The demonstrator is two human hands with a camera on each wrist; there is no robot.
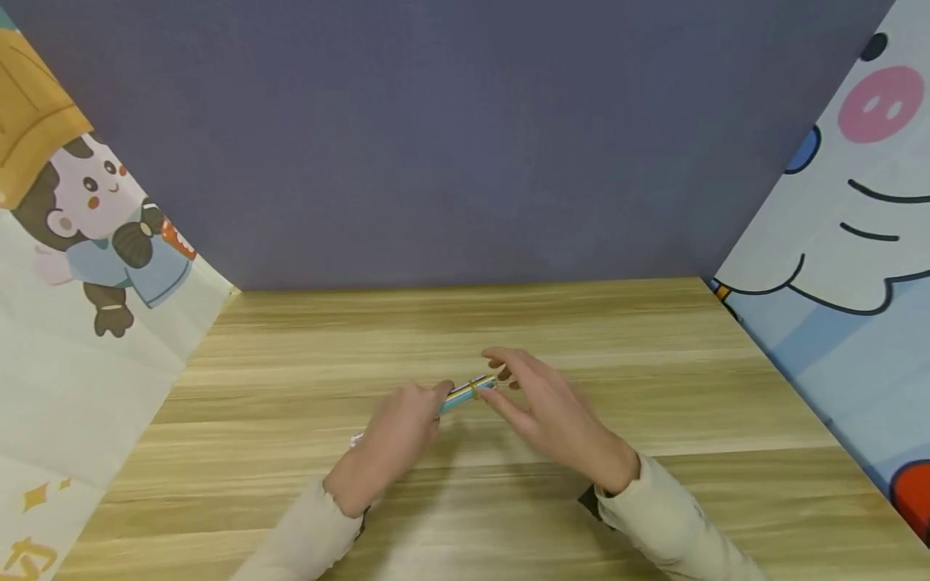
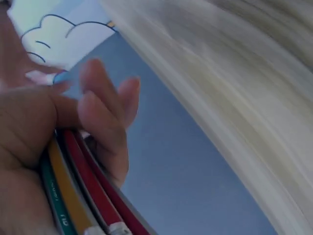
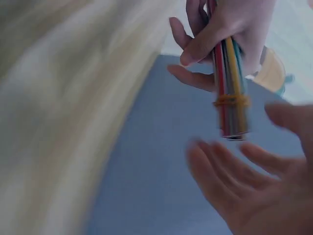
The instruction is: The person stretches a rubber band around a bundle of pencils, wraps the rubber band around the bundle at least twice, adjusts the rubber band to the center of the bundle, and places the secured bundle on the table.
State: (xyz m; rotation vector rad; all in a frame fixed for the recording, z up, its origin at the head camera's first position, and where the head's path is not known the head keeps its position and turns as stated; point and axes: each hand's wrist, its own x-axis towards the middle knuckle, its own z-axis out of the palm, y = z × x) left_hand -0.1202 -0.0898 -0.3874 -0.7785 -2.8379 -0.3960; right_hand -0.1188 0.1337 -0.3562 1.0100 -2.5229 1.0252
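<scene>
My left hand [image 1: 402, 426] grips a bundle of pencils [image 3: 228, 73], with red, yellow and green barrels. A yellowish rubber band [image 3: 232, 101] goes round the bundle near its far end. In the left wrist view the pencils [image 2: 90, 191] run down past the palm, and pale tips show at the lower edge. My right hand [image 1: 554, 406] is at the banded end with thumb and fingers spread apart; in the right wrist view a gap shows between its fingers and the pencil ends. The middle of the bundle is hidden by the left hand.
Both hands are over a wood-grain table [image 1: 291, 347]. A dark grey-blue panel [image 1: 465, 145] rises behind it. Printed cartoon sheets line the left side [image 1: 65, 363] and the right side [image 1: 814, 234].
</scene>
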